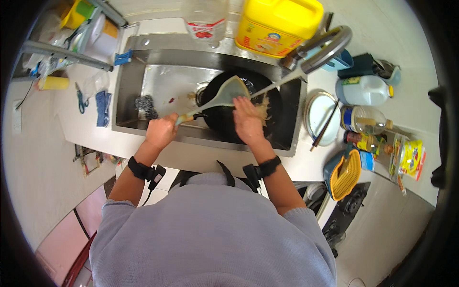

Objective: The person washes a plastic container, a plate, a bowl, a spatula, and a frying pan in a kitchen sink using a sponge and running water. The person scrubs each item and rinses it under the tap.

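My left hand (162, 131) is closed around the handle of a pale, translucent spatula (231, 91), whose broad blade is raised over a black wok (222, 123) in the steel sink. My right hand (248, 120) lies against the blade's lower right edge with its fingers together; whether it grips anything is hidden. A tan fibrous scrubber (264, 109) shows just right of that hand, above the wok. From the curved faucet (326, 50) a pale spout or water stream reaches down to the blade. The wok's wooden-tipped handle (192, 118) passes beside my left hand.
A steel wool pad (146, 107) lies in the sink (172, 138) at left. Behind stand a yellow jug (278, 27) and a clear bottle (206, 21). Right are plates (324, 123) with chopsticks, bottles and a yellow-lined basket (344, 175). Scissors (81, 100) and a blue cloth (103, 108) lie left.
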